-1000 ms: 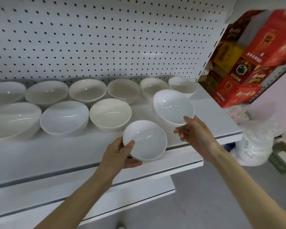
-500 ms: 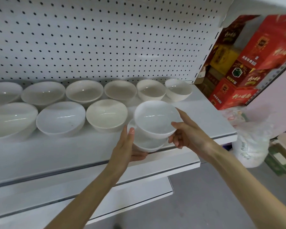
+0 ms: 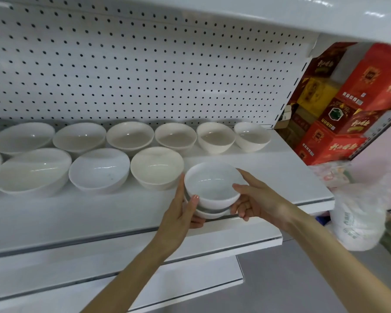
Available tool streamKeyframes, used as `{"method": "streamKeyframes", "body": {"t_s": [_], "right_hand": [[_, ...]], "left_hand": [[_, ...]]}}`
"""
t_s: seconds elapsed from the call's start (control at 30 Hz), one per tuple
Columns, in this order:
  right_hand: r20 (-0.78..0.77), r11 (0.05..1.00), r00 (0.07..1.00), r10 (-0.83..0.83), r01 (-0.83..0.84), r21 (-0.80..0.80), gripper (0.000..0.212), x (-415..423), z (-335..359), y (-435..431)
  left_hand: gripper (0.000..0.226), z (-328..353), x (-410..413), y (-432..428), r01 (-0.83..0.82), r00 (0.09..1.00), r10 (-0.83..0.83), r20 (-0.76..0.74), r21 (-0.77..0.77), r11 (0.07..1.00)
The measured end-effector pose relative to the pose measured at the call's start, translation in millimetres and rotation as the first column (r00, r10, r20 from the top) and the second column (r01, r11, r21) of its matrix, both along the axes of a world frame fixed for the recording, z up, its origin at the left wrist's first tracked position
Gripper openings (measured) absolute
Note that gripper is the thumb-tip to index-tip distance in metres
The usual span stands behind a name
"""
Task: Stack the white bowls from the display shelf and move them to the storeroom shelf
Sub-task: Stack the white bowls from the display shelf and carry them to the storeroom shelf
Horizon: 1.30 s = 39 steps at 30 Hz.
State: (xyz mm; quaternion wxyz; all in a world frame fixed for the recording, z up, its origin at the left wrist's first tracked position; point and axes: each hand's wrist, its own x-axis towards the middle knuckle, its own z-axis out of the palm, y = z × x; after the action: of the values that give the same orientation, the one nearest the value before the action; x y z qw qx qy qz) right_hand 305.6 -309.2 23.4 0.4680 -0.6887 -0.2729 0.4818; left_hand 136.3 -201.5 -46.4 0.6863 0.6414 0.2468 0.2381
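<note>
Left hand (image 3: pixel 178 215) and right hand (image 3: pixel 260 203), fingers curled, clasp opposite sides of two nested white bowls (image 3: pixel 212 186) at the display shelf's (image 3: pixel 291 177) near edge.

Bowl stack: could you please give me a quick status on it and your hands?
Left hand grips lower bowl; right hand grips top bowl. Top bowl nested in lower, over display shelf front edge. Cream bowl close beside left hand.
</note>
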Motion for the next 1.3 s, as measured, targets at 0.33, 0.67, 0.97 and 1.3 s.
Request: {"method": "streamKeyframes", "body": {"t_s": [0.33,0.67,0.97,1.3], "right_hand": [[0.016,0.999,0.999,0.040,-0.040,0.017,0.036,3.7,-7.1,-2.6],[0.191,0.991,0.973,0.129,-0.118,-0.067,0.051,8.3,-16.9,-1.6],[0.097,0.982,0.980,0.173,-0.164,-0.096,0.059,4.3,-32.1,0.5],[0.072,0.998,0.996,0.048,-0.052,0.047,0.078,21.0,-51.0,4.3]], "left_hand": [[0.073,-12.1,0.8,1.2,-0.013,0.999,0.013,0.041,-0.006,1.000],[0.071,-16.3,0.8,3.4,0.002,0.998,-0.002,0.055,-0.009,1.000],[0.043,-8.0,7.1,0.4,-0.091,0.996,0.091,-0.012,-0.048,0.995],[0.056,-5.0,33.1,3.1,-0.048,0.999,0.049,0.003,-0.101,0.994]]}}
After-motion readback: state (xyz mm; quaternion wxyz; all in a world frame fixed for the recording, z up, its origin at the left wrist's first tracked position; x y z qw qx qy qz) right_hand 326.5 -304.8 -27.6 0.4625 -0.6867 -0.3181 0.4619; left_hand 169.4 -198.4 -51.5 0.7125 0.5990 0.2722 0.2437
